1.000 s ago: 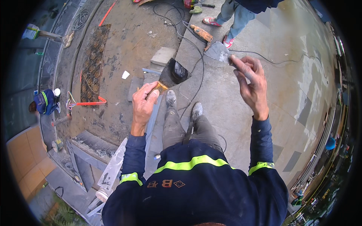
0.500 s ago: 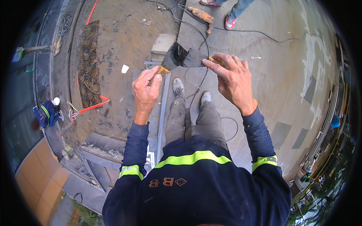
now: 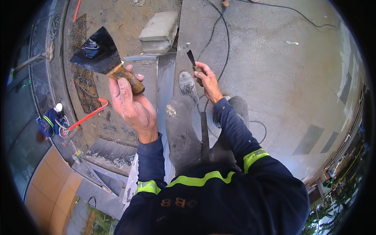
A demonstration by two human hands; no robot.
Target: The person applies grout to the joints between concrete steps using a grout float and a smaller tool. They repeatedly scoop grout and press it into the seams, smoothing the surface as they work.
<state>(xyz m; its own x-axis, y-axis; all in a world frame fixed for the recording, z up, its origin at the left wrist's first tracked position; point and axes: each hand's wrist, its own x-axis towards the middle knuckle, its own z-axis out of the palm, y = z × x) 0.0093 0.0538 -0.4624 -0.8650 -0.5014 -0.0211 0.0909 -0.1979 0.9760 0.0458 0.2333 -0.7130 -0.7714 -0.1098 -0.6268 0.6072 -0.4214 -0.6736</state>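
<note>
In my left hand [image 3: 135, 109] is a wide putty knife [image 3: 98, 53], its wooden handle pinched between thumb and fingers. The dark blade, smeared and shiny, fans out to the upper left. My right hand [image 3: 208, 83] is closed round the short handle of a second putty knife [image 3: 191, 58], whose dark blade points up and shows nearly edge-on. The two tools are well apart, both held in the air. Below them are my dusty shoe [image 3: 188, 83] and grey trousers [image 3: 182, 129].
A concrete block [image 3: 158, 32] lies ahead beside a grey strip at the slab's edge. Black cable [image 3: 226, 43] runs over the paving on the right. Orange conduit [image 3: 88, 117] sticks up from muddy ground on the left, where another person [image 3: 50, 121] is bent down.
The blades were close together in front of me; now they are separated. My left hand has risen leftward, while my right has drawn inward and lower. My view and legs have shifted.
</note>
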